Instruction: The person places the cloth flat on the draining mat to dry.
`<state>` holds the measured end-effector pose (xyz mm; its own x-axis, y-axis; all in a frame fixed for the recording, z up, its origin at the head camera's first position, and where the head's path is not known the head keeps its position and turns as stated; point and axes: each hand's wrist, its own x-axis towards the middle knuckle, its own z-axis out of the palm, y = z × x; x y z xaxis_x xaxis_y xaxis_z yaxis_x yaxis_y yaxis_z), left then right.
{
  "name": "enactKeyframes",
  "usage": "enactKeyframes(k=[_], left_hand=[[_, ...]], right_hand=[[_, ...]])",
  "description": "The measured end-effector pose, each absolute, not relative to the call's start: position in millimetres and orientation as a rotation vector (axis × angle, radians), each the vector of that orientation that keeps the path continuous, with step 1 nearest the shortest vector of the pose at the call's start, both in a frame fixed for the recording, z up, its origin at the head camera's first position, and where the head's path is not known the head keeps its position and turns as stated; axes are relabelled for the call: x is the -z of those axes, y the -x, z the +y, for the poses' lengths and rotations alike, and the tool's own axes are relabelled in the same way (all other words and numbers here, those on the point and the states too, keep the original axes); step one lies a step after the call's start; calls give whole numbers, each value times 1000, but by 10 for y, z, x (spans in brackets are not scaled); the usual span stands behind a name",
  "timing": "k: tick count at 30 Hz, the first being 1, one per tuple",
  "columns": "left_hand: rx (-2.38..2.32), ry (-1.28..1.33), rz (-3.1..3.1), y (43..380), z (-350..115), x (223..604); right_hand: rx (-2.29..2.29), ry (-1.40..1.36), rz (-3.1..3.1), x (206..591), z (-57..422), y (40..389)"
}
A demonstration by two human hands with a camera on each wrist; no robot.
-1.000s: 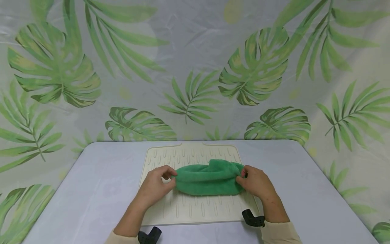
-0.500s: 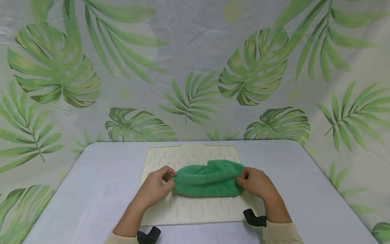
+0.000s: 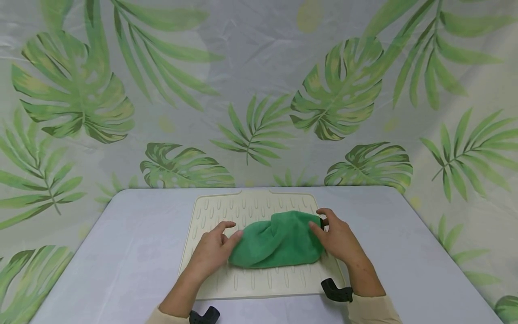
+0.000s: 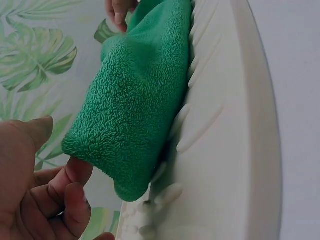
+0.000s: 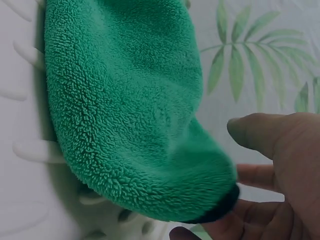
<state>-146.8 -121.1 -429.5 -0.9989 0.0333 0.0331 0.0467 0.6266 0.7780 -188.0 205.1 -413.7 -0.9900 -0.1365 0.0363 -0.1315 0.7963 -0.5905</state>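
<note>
A folded green fleecy cloth (image 3: pixel 279 243) lies across the cream ribbed mat, bulging higher on its right half. Dark trim (image 5: pixel 225 206) shows at its right end in the right wrist view. My left hand (image 3: pixel 212 252) is at the cloth's left end. In the left wrist view, its thumb stands apart from the cloth, while a fingertip (image 4: pixel 80 169) meets the lower corner. At the opposite end is my right hand (image 3: pixel 337 236), thumb spread away from the fabric. Its other fingers (image 5: pixel 255 175) reach the trimmed edge and are partly hidden behind it.
The cream mat (image 3: pixel 243 285) with raised oval ridges lies on a white table (image 3: pixel 133 252). A leaf-printed curtain (image 3: pixel 259 81) hangs behind and around the table. Black wrist devices (image 3: pixel 337 290) sit near both sleeve cuffs.
Both hands have loosened their pinch on the cloth's ends and their thumbs have spread. The cloth's left end has sunk toward me, and its stretched front fold has slumped into a diagonal crease.
</note>
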Motion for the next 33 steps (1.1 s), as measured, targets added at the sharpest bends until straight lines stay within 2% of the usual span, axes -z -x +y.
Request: enactKeyframes(k=[16, 33], left_hand=[[1268, 160, -2887, 1429, -1130, 4355], [1204, 85, -2827, 1450, -1217, 4297]], right_hand=[[932, 377, 2987, 4161, 1991, 1850], [963, 259, 3017, 4176, 2008, 1866]])
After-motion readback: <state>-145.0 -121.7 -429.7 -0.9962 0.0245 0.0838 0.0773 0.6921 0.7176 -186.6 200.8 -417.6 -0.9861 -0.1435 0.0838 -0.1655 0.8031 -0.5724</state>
